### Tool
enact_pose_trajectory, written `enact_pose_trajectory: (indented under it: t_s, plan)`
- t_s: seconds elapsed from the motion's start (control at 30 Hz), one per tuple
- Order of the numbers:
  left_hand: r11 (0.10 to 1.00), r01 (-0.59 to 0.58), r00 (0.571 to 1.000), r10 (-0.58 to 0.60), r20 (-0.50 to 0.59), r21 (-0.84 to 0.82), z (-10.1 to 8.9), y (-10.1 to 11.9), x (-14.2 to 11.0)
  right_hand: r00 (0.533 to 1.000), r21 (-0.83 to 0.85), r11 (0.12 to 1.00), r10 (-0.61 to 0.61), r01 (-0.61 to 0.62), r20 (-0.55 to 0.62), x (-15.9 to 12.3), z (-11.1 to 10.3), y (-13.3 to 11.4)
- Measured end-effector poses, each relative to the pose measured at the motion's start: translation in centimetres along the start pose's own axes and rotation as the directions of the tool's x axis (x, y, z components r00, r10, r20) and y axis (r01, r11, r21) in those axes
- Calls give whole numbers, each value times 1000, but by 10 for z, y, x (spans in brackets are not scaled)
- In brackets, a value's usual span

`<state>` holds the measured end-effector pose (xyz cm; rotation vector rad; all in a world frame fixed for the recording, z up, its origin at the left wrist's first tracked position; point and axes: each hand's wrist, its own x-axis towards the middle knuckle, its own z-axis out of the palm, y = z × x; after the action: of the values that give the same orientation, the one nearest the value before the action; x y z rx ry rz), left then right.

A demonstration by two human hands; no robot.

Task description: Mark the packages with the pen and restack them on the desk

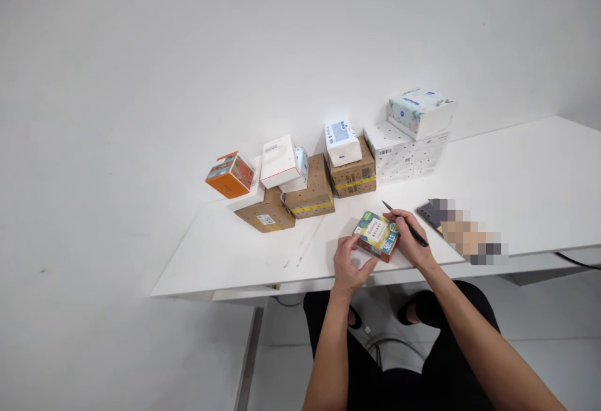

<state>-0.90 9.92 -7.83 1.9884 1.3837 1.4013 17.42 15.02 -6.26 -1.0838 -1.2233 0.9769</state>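
Note:
A small green and yellow printed carton [375, 234] with an orange-brown side sits near the front edge of the white table. My left hand [348, 267] grips its left and near sides, thumb in front and fingers along the left. A slim black pen-like tool [415, 234] is in my right hand [409, 249], its thin end pointing up and left past the carton's far corner. That hand's fingers close around the tool and rest against the carton's right side. Whether the thin end is a nib or a blade is too small to tell.
Along the wall stand brown cartons [310, 195] and a white dotted box [404, 154]. Tissue packs [342, 142], a white box [279, 161] and an orange box [231, 175] are stacked on top. A phone [429, 214], partly pixelated, lies right of my hands. Cables [394, 341] run on the floor.

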Motion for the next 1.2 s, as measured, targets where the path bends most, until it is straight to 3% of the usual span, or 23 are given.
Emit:
enact_pose_trajectory:
  t_s: [0.13,0.27,0.37,0.5,0.6,0.7,0.83,1.0,1.1,1.2]
  plan:
    - [991,-99,995,101,-17,90,1,0,2,1000,-17,1000,-11,11,-6,-1,3,-12]
    - [983,-51,998,55,-17,177,3,2,3,1000,-4,1000,13,-13,27,-6,0,-18]
    - [983,-36,999,38,-8,178,4,3,3,995,29,999,-27,30,-95,-6,-2,-29]
    - [982,-108,992,116,-43,156,3,2,0,970,38,994,-96,107,-224,-3,0,-59]
    - [976,-148,985,160,-66,162,3,2,-3,984,96,990,-88,103,-156,-2,6,-74]
    - [977,-143,987,153,-57,155,3,1,-4,999,80,996,-31,28,29,1,16,-75]
    - [983,-128,989,136,-56,129,5,-2,-5,971,41,996,71,-83,230,6,31,-63]
    - [990,-99,994,104,-41,105,6,-5,-5,979,-129,991,-14,40,202,7,42,-52]
    - [992,-92,996,93,-3,91,6,-5,-5,984,-283,950,-93,133,150,6,42,-51]
    - [991,-93,996,93,7,100,6,-3,-4,978,-399,899,-122,182,170,5,41,-52]
